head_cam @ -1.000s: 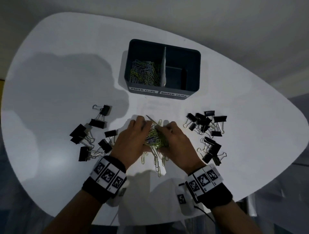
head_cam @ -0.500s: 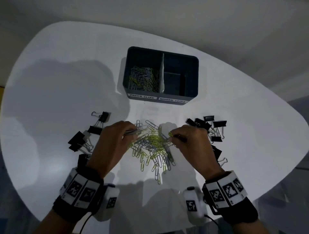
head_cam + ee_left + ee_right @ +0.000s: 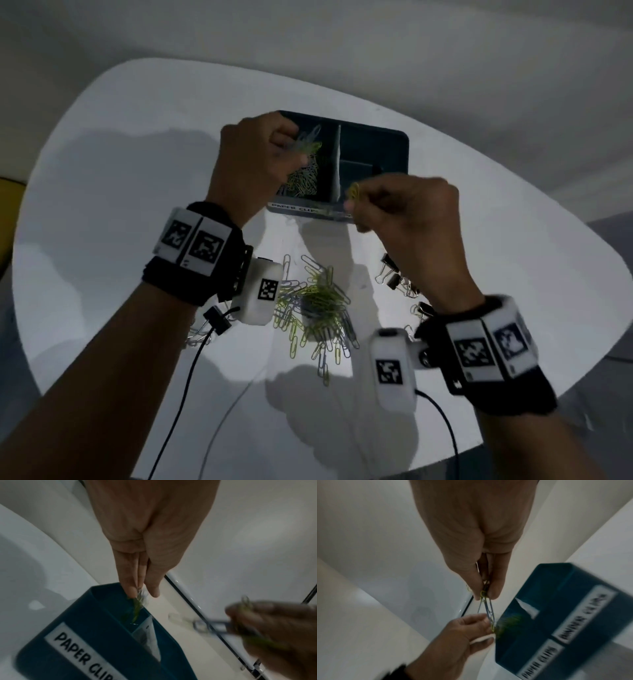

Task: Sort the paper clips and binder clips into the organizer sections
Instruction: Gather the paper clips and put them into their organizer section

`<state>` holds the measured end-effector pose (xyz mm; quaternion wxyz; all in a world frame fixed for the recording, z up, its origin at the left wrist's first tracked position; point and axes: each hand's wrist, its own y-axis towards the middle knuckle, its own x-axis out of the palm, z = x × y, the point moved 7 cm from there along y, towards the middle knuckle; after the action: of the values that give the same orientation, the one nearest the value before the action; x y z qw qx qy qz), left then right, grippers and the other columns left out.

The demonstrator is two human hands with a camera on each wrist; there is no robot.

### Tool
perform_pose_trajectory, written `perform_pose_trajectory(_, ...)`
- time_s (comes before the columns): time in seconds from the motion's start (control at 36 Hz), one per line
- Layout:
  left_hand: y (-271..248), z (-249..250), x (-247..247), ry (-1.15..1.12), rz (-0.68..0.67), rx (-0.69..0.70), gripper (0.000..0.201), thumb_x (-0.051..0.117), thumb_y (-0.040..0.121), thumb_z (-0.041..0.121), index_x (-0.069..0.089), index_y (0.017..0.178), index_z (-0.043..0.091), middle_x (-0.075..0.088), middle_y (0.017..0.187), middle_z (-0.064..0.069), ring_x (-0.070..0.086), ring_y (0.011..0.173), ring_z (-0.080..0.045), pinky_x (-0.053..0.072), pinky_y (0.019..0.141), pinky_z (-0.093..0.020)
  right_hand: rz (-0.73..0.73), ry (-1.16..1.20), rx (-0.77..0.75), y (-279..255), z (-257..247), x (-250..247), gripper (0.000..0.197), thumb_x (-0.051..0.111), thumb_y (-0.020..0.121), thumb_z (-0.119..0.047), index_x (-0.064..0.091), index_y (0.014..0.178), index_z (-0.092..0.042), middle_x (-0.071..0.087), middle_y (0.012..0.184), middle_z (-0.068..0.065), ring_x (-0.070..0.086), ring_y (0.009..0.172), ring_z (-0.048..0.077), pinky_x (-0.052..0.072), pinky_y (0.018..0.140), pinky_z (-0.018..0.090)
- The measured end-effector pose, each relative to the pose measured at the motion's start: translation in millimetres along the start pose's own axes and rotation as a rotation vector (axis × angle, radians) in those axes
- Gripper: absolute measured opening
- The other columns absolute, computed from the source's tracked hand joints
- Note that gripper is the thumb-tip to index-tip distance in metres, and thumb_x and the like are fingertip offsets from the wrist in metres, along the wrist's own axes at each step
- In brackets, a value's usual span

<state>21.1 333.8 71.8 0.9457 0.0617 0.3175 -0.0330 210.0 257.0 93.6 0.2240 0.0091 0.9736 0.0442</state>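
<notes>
My left hand (image 3: 253, 161) hangs over the left section of the organizer (image 3: 404, 150), the one labelled PAPER CLIPS; its grip pinches a small bunch of paper clips (image 3: 308, 142) between fingertips (image 3: 131, 591) and thumb. More paper clips (image 3: 301, 181) lie in that section directly below this grip. My right hand (image 3: 411, 219) sits just in front of the organizer's near wall, right of my left hand; its grip pinches several clips (image 3: 485, 601), yellow and blue, which dangle from the fingertips (image 3: 493, 593). A white divider (image 3: 338, 164) stands between the two sections. The loose pile of paper clips (image 3: 318, 308) lies on the white surface (image 3: 120, 164) behind both grips, between my wrists. Black binder clips (image 3: 394, 277) lie on the surface beneath my right wrist, and another binder clip (image 3: 217, 317) beneath my left wrist.
</notes>
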Motion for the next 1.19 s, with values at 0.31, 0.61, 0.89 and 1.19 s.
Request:
perform_pose_trajectory(0.31, -86, -20, -10, 0.104, 0.163, 0.036, 0.009, 0.062, 0.091, 0.006, 0.07, 0.094, 0.007, 0.071, 0.085, 0.0, 0.062, 0.073, -0.008, 0.049, 0.073, -0.014, 0.073, -0.246, -0.071, 70, 7, 41, 0.026, 0.078, 0.08, -0.021, 0.074, 0.103, -0.01, 0.074, 0.095, 0.001, 0.061, 0.077, 0.005, 0.052, 0.075, 0.015)
perform_pose_trajectory(0.61, -151, -77, 42, 0.345, -0.274, -0.193, 0.051, 0.064, 0.09, 0.032, 0.05, 0.136, 0.013, 0.054, 0.125, -0.011, 0.057, 0.109, -0.028, 0.055, 0.08, -0.046, -0.149, -0.391, 0.171, -78, 81, 29, 0.042, 0.074, 0.086, -0.028, 0.063, 0.124, -0.015, 0.069, 0.11, 0.003, 0.062, 0.068, 0.001, 0.045, 0.059, 0.004)
perform_pose_trajectory(0.89, -171, -60, 92, 0.498, -0.456, -0.049, 0.049, 0.045, 0.098, 0.034, 0.037, 0.143, 0.017, 0.04, 0.127, -0.006, 0.04, 0.108, -0.022, 0.043, 0.064, -0.026, -0.364, -0.482, 0.233, -121, 123, 75, 0.082, 0.078, 0.076, -0.047, 0.038, 0.144, -0.025, 0.035, 0.13, 0.002, 0.057, 0.105, 0.021, 0.055, 0.064, 0.032)
perform_pose_trajectory(1.19, -199, -68, 68, 0.402, -0.478, -0.168, 0.09, 0.048, 0.079, 0.071, 0.027, 0.148, 0.019, 0.034, 0.132, -0.001, 0.035, 0.116, -0.019, 0.044, 0.074, -0.029, -0.56, -0.531, 0.238, -125, 117, 62, 0.112, 0.085, 0.064, -0.047, 0.016, 0.151, -0.038, 0.03, 0.131, -0.002, 0.048, 0.115, 0.015, 0.059, 0.07, 0.034)
